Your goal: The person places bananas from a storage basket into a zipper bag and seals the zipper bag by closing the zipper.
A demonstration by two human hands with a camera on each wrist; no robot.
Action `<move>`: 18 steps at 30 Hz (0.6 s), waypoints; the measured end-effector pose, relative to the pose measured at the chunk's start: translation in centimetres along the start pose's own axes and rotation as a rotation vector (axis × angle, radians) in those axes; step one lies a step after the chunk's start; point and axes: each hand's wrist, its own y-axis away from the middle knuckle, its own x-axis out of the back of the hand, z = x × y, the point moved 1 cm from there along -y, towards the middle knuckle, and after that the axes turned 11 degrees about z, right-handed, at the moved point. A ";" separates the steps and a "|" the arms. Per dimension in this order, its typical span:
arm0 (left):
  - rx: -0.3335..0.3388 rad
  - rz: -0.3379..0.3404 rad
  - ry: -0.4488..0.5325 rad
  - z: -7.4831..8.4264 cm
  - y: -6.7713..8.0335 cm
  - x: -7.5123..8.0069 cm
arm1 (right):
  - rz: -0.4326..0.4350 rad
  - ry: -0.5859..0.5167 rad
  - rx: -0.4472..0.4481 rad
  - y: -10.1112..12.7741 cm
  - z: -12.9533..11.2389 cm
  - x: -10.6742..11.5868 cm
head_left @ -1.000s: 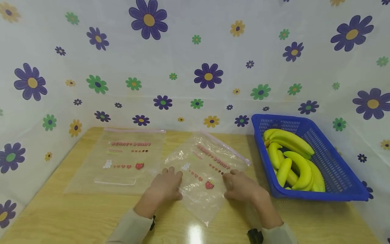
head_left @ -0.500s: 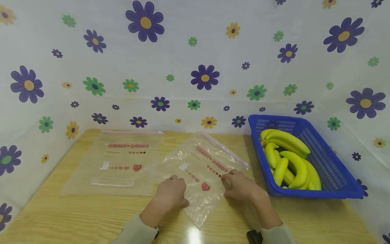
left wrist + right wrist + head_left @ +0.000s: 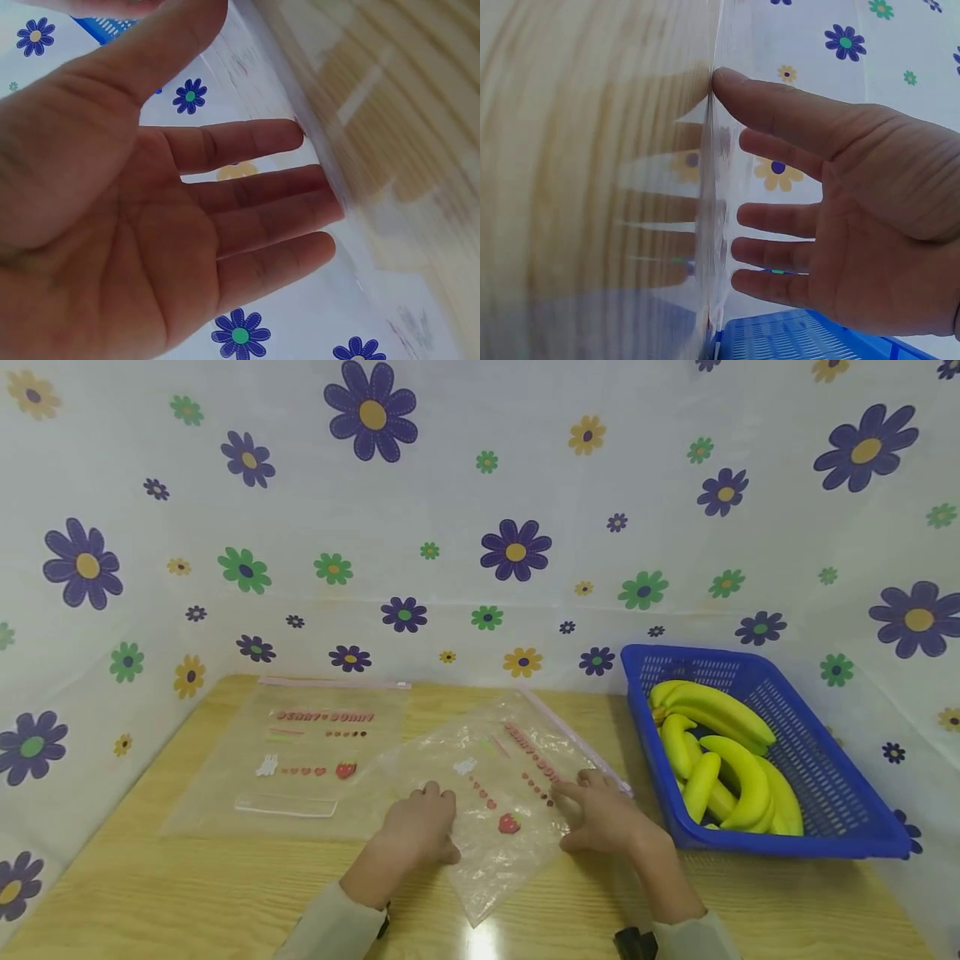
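A clear zip-lock bag (image 3: 487, 860) with pink lettering, hearts and a strawberry lies flat and slanted on the table, its pink zip at the upper right. My left hand (image 3: 420, 822) rests at its left side; in the left wrist view the fingers (image 3: 262, 217) are nearly straight, fingertips on the film. On the bag's right part lies my right hand (image 3: 607, 814), fingers extended. The right wrist view shows the thumb (image 3: 772, 105) touching the film. A matching zip-lock bag (image 3: 300, 747) lies squarely to the left, partly overlapped by the slanted one.
A blue plastic basket (image 3: 847, 793) stands at the right, with several yellow bananas (image 3: 742, 781) in its left part. The wooden table (image 3: 187, 893) ends at a white flowered curtain (image 3: 450, 485) behind and at both sides.
The slanted bag has turned clockwise, its zip now steeper and its lower corner further left. My left hand has shifted slightly right; my right hand follows the bag's right side.
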 end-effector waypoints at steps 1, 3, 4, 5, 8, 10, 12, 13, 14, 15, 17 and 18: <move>0.000 0.000 0.002 -0.1 0.0 0.0 | -0.007 -0.006 0.001 0.0 0.1 0.0; 0.000 -0.004 0.005 -0.2 0.0 0.0 | -0.026 -0.027 -0.001 0.0 0.3 -0.2; -0.004 -0.001 0.003 -0.2 -0.1 0.1 | -0.033 -0.037 0.001 0.0 0.4 -0.3; -0.010 0.003 -0.003 -0.3 0.0 0.0 | -0.041 -0.046 0.001 -0.1 0.5 -0.4; -0.047 0.017 -0.004 -0.1 0.1 0.0 | -0.054 -0.062 0.001 -0.2 0.7 -0.7; -0.084 0.013 0.003 0.2 0.3 -0.1 | -0.055 -0.059 -0.002 -0.2 0.8 -0.8; -0.108 -0.008 0.017 0.5 0.6 0.0 | -0.055 -0.058 -0.002 -0.2 0.8 -0.8; -0.115 -0.027 0.027 0.7 0.7 0.0 | -0.055 -0.057 -0.003 -0.2 0.8 -0.8; -0.117 -0.046 0.034 0.9 0.7 0.0 | -0.060 -0.053 -0.003 -0.3 0.8 -0.7; -0.114 -0.063 0.035 1.0 0.8 0.0 | -0.060 -0.054 -0.003 -0.2 0.8 -0.7; -0.105 -0.084 0.034 1.2 0.8 0.1 | -0.057 -0.057 0.001 -0.3 0.8 -0.6; -0.104 -0.090 0.031 1.4 0.7 0.1 | -0.055 -0.056 -0.002 -0.2 0.8 -0.5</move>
